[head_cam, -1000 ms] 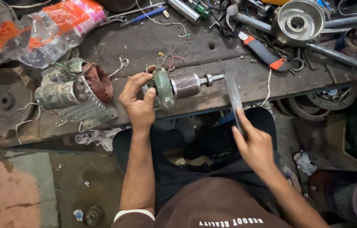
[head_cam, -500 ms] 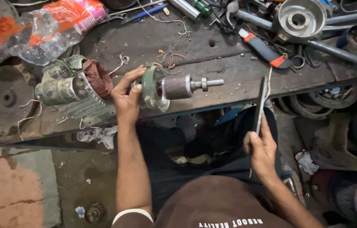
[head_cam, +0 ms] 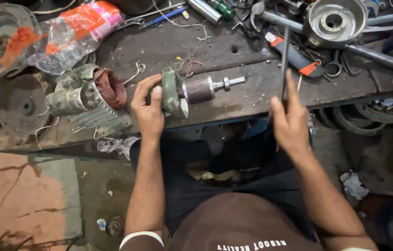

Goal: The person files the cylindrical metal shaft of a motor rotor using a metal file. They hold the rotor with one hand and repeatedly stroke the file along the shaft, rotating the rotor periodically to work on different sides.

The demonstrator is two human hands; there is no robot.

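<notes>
Left hand (head_cam: pixel 147 109) closed around green end cap of motor rotor (head_cam: pixel 191 90), lying on its side on table (head_cam: pixel 252 95), shaft pointing right. Right hand (head_cam: pixel 291 121) pinching thin metal rod (head_cam: pixel 285 60) upright, well right of rotor. Motor housing (head_cam: pixel 87 100) with copper windings just left. Plastic bag (head_cam: pixel 73 35) far left.

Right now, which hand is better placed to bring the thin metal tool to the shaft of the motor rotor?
The right hand: it already grips the thin metal tool, raised upright above the workbench. The left hand is busy gripping the green end cap of the motor rotor, steadying it.
</notes>
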